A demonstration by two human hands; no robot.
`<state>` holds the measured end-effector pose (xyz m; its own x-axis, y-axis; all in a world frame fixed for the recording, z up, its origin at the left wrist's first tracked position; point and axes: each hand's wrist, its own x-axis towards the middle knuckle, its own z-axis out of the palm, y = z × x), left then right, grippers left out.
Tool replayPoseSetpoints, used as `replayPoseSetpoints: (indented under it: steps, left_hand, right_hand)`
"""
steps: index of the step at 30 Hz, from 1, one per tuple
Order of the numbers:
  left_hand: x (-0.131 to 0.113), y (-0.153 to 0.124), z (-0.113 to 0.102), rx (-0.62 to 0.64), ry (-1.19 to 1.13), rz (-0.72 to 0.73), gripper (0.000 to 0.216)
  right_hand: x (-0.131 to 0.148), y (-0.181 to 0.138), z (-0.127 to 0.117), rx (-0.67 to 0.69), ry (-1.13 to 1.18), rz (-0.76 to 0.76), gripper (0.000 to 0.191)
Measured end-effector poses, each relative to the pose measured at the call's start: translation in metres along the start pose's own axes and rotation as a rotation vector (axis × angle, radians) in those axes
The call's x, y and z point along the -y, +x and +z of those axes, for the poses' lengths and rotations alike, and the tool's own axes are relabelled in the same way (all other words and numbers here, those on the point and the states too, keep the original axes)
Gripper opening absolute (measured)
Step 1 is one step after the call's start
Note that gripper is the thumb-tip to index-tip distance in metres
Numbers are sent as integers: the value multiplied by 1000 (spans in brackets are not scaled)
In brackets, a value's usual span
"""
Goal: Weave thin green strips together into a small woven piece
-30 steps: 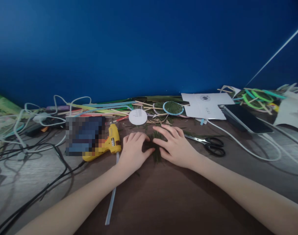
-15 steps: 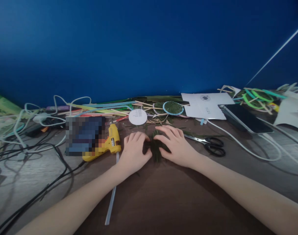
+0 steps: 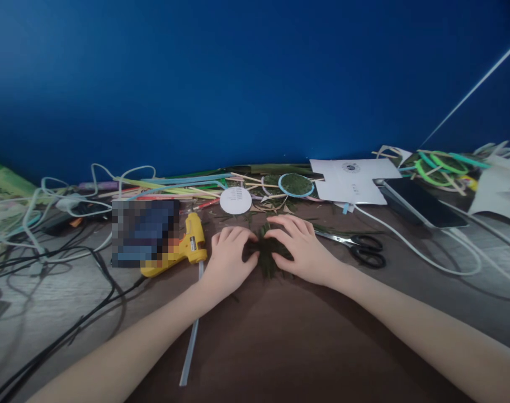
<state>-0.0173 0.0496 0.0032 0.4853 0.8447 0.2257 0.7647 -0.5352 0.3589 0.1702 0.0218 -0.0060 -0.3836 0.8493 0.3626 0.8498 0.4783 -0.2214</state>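
Both my hands rest on the brown table point(image 3: 280, 336), working a small bundle of dark green leaf strips point(image 3: 265, 254) between them. My left hand point(image 3: 227, 260) has its fingers curled, the thumb pressing the left side of the bundle. My right hand point(image 3: 303, 249) lies over the bundle's right side with fingers bent and pinching it. Most of the bundle is hidden under the fingers. A yellow glue gun point(image 3: 183, 249) lies just left of my left hand, and black-handled scissors point(image 3: 358, 249) lie right of my right hand.
A clear glue stick point(image 3: 192, 341) lies by my left forearm. Tangled cables point(image 3: 49, 240) fill the left. Coloured strips point(image 3: 171, 187), a white disc point(image 3: 235, 200), a green-filled ring point(image 3: 296, 184), white paper point(image 3: 351, 179), a phone point(image 3: 420, 204) and green hoops point(image 3: 443, 165) line the blue wall.
My hands have drawn a little closer together over the bundle; the right fingers have curled in more and the left thumb has tucked in. Nothing else has moved.
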Motion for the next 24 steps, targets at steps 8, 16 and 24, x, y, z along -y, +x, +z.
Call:
replayPoseSetpoints:
  steps: [8, 16, 24]
  left_hand:
    - [-3, -4, -2, -99, 105, 77, 15]
    - [0, -5, -1, -126, 148, 208, 15]
    - [4, -4, 1, -181, 143, 283, 15]
  right_hand:
    - [1, 0, -4, -56, 24, 5, 25]
    - [1, -1, -5, -7, 29, -75, 23]
    - [1, 0, -4, 13, 36, -74, 23]
